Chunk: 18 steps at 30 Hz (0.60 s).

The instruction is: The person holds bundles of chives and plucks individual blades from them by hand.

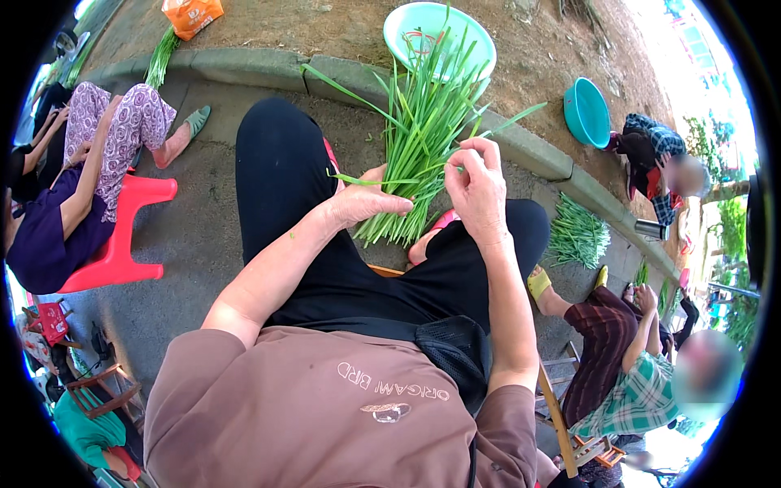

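Observation:
A thick bunch of long, flat green leaves that look like garlic chives (pixel 419 134) stands between my knees, its cut ends down and its tips fanning out at the far side. My left hand (pixel 368 202) is wrapped round the lower part of the bunch from the left, thumb across the front. At the bunch's right edge my right hand (pixel 476 185) is closed in a pinch, with a thin green blade at its fingertips. One blade lies crosswise over the bunch between the hands. Part of the left fingers is hidden behind the leaves.
Beyond the bunch, a pale green basin (pixel 397 31) stands past the curb (pixel 244 67), with a teal basin (pixel 587 114) farther right. More chives (pixel 578 232) lie by the curb. People sit on both sides, one on a red stool (pixel 134 232). An orange bag (pixel 192 15) is far left.

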Motion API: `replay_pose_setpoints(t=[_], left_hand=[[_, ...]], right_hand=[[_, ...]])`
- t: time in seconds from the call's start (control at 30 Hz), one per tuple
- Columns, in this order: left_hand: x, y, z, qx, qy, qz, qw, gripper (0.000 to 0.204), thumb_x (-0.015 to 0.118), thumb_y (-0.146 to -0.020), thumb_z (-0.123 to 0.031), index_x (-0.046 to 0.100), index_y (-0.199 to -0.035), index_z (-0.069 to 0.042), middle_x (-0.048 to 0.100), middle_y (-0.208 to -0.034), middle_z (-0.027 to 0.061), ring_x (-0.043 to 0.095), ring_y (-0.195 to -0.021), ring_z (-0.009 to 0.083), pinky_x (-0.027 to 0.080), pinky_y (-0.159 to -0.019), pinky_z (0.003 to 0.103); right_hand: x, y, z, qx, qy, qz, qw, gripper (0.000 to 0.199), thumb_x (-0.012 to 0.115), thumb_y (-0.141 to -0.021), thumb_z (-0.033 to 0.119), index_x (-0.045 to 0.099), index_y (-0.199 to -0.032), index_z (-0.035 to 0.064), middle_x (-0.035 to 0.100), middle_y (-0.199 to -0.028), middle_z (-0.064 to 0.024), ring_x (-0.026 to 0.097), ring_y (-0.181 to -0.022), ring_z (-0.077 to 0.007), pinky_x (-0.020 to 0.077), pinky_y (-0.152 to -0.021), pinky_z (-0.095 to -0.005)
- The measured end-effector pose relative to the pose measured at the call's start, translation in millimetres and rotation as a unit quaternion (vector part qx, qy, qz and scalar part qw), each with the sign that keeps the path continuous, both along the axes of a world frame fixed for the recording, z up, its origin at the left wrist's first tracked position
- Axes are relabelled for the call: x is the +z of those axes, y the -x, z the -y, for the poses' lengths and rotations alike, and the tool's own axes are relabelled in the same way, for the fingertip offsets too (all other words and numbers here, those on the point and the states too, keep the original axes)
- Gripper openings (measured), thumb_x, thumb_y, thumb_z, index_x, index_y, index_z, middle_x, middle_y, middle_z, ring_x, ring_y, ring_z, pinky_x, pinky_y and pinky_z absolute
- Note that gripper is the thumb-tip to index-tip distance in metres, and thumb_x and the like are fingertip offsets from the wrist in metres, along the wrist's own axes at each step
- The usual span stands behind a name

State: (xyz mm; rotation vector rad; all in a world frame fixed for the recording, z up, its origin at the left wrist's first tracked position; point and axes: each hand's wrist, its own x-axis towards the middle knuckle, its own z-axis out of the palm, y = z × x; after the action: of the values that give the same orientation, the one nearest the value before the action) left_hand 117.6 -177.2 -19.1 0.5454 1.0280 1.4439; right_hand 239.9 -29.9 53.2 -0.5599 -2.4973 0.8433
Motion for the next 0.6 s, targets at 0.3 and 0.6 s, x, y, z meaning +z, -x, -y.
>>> replay_pose_setpoints(t=[0.3,0.6], left_hand=[[0,-2,-4,0.022,-0.016,-0.028,0.999,0.058,0.066,-0.077,-0.003,0.042,-0.13,-0.006,0.055,-0.1,0.0008,0.051,-0.084,0.0097,0.044,-0.076,0.026],[7,-3,-4,0.023,-0.026,-0.012,0.999,0.058,0.068,-0.077,-0.006,0.042,-0.129,-0.005,0.056,-0.099,0.0007,0.052,-0.084,0.0092,0.044,-0.076,0.026]], right_hand=[[-28,-6,-5,-0.023,0.303,-0.115,0.946,0.005,0.06,-0.08,0.0,0.057,-0.084,0.0023,0.048,-0.105,-0.0054,0.044,-0.06,-0.0034,0.0416,-0.057,-0.0205],[-29,-2,2,-0.06,-0.075,-0.101,0.99,0.008,0.057,-0.079,-0.001,0.053,-0.084,0.0026,0.056,-0.099,-0.0089,0.052,-0.058,-0.0141,0.0417,-0.05,-0.0199]])
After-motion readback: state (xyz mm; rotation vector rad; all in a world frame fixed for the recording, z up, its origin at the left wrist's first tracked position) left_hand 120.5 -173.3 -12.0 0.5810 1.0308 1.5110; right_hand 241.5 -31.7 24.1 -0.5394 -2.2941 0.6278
